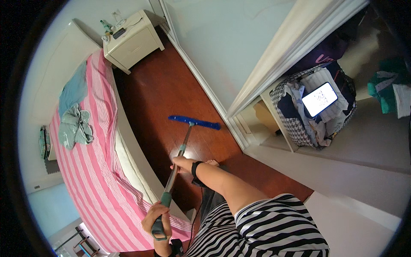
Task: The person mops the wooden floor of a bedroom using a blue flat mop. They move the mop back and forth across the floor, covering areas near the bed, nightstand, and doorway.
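A long-handled flat mop [187,137] slants away from me. Its narrow blue head [205,124] rests on the reddish-brown wooden floor between the bed and the sliding door. My left hand [156,220] is wrapped round the green grip at the top end of the pole. Farther down, my right hand [182,165] closes round the metal pole, and its fingers are partly hidden. Both wrists wear black bands. A bare foot [212,162] shows just beyond my right forearm.
A bed [128,160] with a pink striped sheet runs along the left, with a grey-green garment [75,126] on it. A cream nightstand [135,40] stands far left. At right, an open wardrobe holds a houndstooth bag [291,124] of clothes with a lit phone [320,99] on top.
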Motion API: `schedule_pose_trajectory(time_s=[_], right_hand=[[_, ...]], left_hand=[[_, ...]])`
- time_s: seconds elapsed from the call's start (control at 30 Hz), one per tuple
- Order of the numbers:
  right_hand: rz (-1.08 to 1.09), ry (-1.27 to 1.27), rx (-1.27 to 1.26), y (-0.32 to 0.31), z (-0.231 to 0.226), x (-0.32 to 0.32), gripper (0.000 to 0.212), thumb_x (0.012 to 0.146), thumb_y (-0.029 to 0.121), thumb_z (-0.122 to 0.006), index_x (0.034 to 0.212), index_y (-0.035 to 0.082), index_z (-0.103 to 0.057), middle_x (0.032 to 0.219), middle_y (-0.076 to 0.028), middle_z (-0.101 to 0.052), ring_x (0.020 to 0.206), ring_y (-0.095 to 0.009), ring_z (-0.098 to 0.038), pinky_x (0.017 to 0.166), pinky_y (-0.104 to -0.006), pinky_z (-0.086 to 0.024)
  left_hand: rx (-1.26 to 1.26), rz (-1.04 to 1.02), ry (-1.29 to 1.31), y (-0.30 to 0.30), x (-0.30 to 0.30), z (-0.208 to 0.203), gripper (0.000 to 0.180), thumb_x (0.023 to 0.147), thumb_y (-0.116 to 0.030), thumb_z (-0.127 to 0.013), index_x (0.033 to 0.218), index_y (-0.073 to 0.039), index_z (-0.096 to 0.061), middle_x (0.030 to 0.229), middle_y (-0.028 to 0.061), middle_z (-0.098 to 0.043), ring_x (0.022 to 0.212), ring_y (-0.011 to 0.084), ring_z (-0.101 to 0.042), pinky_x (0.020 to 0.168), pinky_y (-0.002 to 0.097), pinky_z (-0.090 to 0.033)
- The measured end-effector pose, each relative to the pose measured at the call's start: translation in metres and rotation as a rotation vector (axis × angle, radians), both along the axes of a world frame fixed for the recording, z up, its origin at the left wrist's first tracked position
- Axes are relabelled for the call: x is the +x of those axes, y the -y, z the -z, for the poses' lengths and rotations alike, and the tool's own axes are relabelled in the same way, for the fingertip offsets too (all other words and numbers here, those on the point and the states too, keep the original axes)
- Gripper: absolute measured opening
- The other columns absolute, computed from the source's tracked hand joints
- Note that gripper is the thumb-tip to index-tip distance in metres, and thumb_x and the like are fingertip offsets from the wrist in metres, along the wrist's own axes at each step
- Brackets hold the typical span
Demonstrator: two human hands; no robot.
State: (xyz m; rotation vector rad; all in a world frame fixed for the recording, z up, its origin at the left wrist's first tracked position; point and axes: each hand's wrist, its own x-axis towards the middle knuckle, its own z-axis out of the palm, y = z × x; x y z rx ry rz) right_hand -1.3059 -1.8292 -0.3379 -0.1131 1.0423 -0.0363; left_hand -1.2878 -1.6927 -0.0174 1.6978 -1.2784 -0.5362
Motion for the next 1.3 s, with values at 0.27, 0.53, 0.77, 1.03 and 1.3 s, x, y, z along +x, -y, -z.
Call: schedule_pose_trajectory(time_s=[0.27,0.53,0.77,1.03,1.3], right_hand=[[-0.142,0.041,0.096,-0.102,-0.057,0.003,0.015,0.092,0.005,-0.040,0.107,0.003,-0.043,0.098,-0.015,-0.059,0.084,-0.024,-0.065,0.067,-0.0395,-0.059],[-0.474,0.261,-0.251,-0.138,-0.008,0.047,0.022,0.084,0.013,-0.059,0.068,-0.001,-0.064,0.064,-0.012,-0.061,0.060,-0.019,-0.063,0.056,-0.0332,-0.055],[-0.484,-0.117,-0.192,0.000,-0.023,0.076,0.023,0.090,0.016,-0.048,0.079,-0.004,-0.056,0.067,-0.020,-0.059,0.054,-0.032,-0.061,0.043,-0.0460,-0.051],[-0.347,-0.193,-0.514,0.179,-0.039,0.034,0.019,0.090,0.015,-0.049,0.092,-0.003,-0.056,0.075,-0.022,-0.064,0.062,-0.033,-0.068,0.048,-0.0462,-0.056],[-0.321,-0.162,-0.341,0.190,0.010,0.030,0.023,0.092,0.017,-0.047,0.106,-0.001,-0.050,0.082,-0.017,-0.063,0.065,-0.029,-0.067,0.056,-0.0431,-0.059]], left_hand=[[0.209,-0.396,-0.129,-0.088,0.009,-0.038,0.010,0.084,-0.006,-0.063,0.084,0.004,-0.065,0.078,0.0127,-0.066,0.072,0.0206,-0.063,0.077,0.0352,-0.051],[0.137,-0.486,-0.205,-0.127,0.015,-0.045,0.014,0.094,-0.004,-0.059,0.104,0.005,-0.063,0.099,0.0181,-0.066,0.092,0.0288,-0.063,0.089,0.0414,-0.053],[-0.035,-0.327,0.053,-0.025,0.006,-0.030,0.005,0.091,0.001,-0.060,0.095,0.004,-0.060,0.095,0.0174,-0.064,0.092,0.0309,-0.063,0.085,0.0437,-0.052],[-0.047,-0.231,-0.017,0.129,-0.015,0.031,0.029,0.092,-0.025,-0.066,0.082,0.000,-0.056,0.096,0.0135,-0.060,0.099,0.0300,-0.061,0.102,0.0511,-0.043],[-0.071,-0.137,-0.083,0.165,-0.015,0.032,0.027,0.095,-0.015,-0.058,0.072,-0.002,-0.050,0.069,0.0115,-0.058,0.067,0.0226,-0.059,0.088,0.0477,-0.049]])
